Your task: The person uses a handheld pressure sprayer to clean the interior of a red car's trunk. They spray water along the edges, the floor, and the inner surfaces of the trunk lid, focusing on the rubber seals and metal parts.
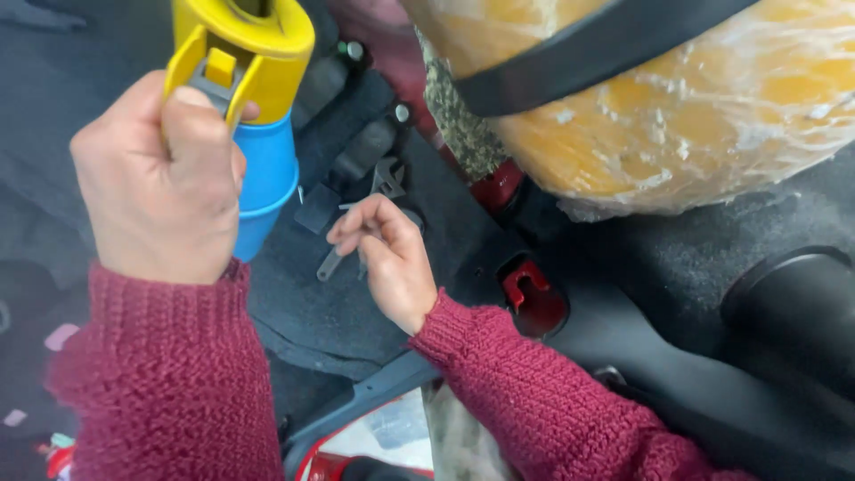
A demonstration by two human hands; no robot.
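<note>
Here the left hand [156,191] grips a yellow-and-blue tool [245,98] upright; the right hand [387,254] pinches a grey spanner [370,218] on dark carpet [303,303], crowded by a plastic-wrapped orange seat [695,107].

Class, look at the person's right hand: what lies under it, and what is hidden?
Under the right hand lies a grey metal wrench on dark carpet. Its jaw end and handle tip show; the fingers cover its middle.
</note>
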